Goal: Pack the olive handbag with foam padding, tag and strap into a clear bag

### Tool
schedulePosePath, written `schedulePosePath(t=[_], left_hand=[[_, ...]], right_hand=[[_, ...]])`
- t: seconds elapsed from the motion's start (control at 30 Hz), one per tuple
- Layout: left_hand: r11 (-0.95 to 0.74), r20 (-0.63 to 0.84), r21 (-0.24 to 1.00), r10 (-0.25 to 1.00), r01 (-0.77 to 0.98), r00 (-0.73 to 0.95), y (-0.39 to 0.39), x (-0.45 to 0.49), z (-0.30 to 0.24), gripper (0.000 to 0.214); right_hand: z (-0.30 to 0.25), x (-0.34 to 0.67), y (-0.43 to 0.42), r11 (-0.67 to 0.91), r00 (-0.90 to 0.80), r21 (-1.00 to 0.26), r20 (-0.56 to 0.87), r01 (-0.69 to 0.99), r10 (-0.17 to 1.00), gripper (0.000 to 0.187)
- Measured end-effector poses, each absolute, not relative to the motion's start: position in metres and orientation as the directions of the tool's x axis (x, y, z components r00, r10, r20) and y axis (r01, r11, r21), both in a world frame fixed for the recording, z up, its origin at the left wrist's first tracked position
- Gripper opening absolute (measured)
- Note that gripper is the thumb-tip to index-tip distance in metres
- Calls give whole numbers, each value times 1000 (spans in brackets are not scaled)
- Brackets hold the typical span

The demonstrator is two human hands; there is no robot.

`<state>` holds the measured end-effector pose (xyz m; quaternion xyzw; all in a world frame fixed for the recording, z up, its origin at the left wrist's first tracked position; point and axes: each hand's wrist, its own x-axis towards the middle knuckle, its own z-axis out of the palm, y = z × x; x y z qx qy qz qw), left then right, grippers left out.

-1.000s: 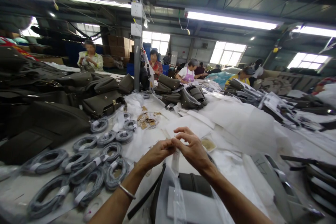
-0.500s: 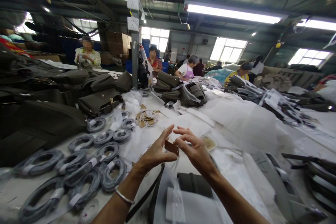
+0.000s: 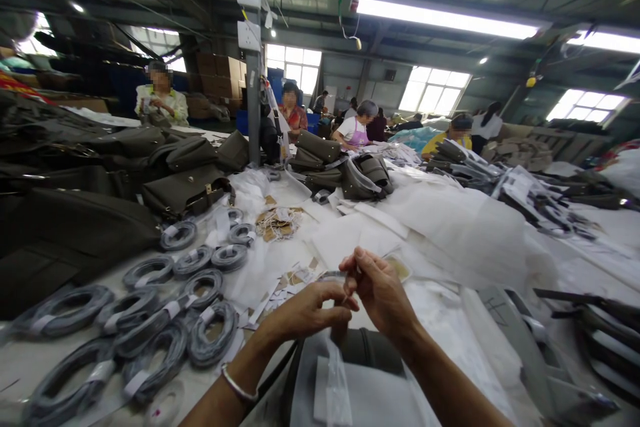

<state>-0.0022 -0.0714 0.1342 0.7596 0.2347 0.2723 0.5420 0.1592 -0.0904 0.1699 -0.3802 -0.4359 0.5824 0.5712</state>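
My left hand [image 3: 317,310] is closed, its fingertips pinched close against those of my right hand [image 3: 383,287]. Just under the left fingers a small brown piece [image 3: 340,332] shows, partly hidden; it looks like the brown tag seen earlier. The right thumb and fingers pinch together on something too fine to make out. Below both hands lies a dark olive bag [image 3: 375,349], partly covered by a white sheet [image 3: 367,390] and a strip of clear plastic [image 3: 339,380]. A dark strap runs out beneath my left forearm.
Coiled, banded straps [image 3: 213,333] cover the left of the table, with dark bags [image 3: 183,193] behind. Paper tags with strings [image 3: 279,223] lie ahead. White foam sheets [image 3: 460,220] spread to the right, near a grey tool [image 3: 525,340]. Co-workers sit beyond a post [image 3: 254,100].
My hands have come together and the fingers have closed in. The brown tag, earlier plain between them, is now lower and mostly hidden. The view has shifted slightly.
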Motion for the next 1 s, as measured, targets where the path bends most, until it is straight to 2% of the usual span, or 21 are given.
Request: schedulePosePath(t=[0.07,0.13,0.23,0.33,0.4,0.47,0.63,0.77,0.87,1.0], left_hand=[[-236,97,966,708,105,699,-61,-10,120,37],[-147,16,963,867,226,498,-46,-19,98,40],[0,-106,931,957,365,272,-24,-30,59,24],[127,-241,908,937,398,251,-17,-30,33,17],[160,-287,908,910,386,298,-20,-24,25,17],[147,-284,919,891,367,354,-24,-18,25,20],[-43,-101,931,923,361,370,-29,-17,31,29],[-183,5,886,923,425,385,-26,-23,31,17],[-191,0,844,934,501,357,-25,-25,25,12],[-177,12,815,957,551,289,-27,-26,17,8]], right_hand=[[165,167,-82,12,-89,-984,28,-176,996,42],[155,176,-70,-45,-142,-992,-61,115,988,35],[130,183,-48,-118,-196,-826,-265,552,944,17],[99,178,-28,-199,-238,-671,-501,714,832,15],[80,171,-19,-286,-261,-624,-638,727,725,16],[64,163,-12,-347,-300,-608,-714,714,632,15],[37,155,-2,-533,-501,-668,-743,519,444,18],[21,161,1,-582,-577,-706,-690,403,437,16],[15,164,1,-611,-632,-729,-637,308,442,12],[24,163,-5,-645,-612,-719,-638,257,467,8]])
